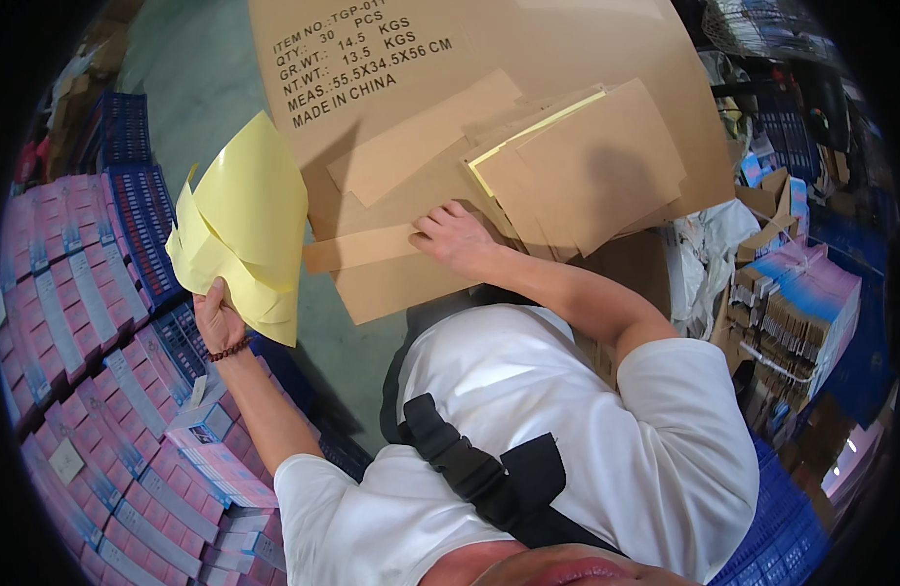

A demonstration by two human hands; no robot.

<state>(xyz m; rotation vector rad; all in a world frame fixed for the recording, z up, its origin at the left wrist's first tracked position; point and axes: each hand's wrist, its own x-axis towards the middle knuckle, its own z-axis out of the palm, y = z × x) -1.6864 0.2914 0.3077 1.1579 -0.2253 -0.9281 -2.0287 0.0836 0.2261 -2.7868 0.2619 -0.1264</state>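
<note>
My left hand (216, 317) is raised at the left, its fingers closed on the lower edge of several loose yellow paper sheets (260, 210), which fan out and curl upward. In front of me my right hand (455, 237) reaches across to a narrow brown paper strip (357, 249), its bent fingers closed at the strip's right end. Beneath the strip lies a wider brown sheet (387, 291). Another brown strip (421, 142) lies slantwise farther back. To the right of my hand is a stack of brown sheets (592, 171) with a yellow edge showing.
A large printed cardboard carton (567, 49) forms the work surface. Stacked pink and blue boxes (89, 391) and dark blue crates (143, 230) crowd the left. On the right are crumpled white plastic (704, 259) and a tied bundle of flattened boxes (797, 303).
</note>
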